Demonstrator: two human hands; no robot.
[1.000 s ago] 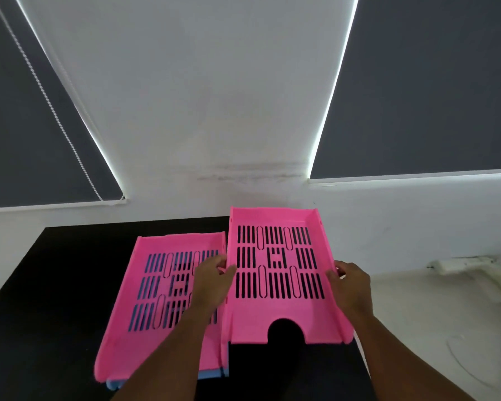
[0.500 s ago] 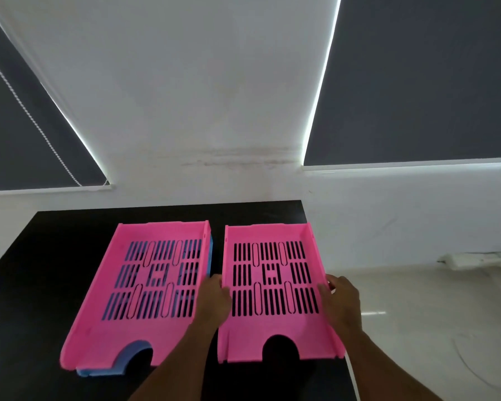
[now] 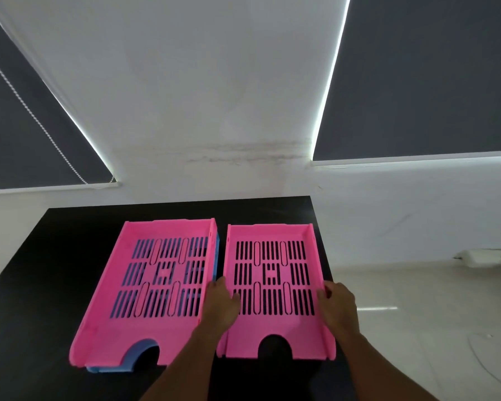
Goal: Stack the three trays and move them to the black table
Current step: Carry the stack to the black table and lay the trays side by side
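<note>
Biggest risk: right pink tray sat at the counter right edge, its right wall about flush with it; a nudge rightward could have tipped it off to the floor. Lesser risk: lifting it over the left stack might have snagged the neighbouring wall, trays just beside each other. Left hand and right hand were clamped on that tray's side walls. Count: three trays, two pink, one blue under the left pink; two hands.

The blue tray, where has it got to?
In the head view the blue tray lies on the black table, left of centre, nested under the left pink tray, only its front and right edges showing.
</note>
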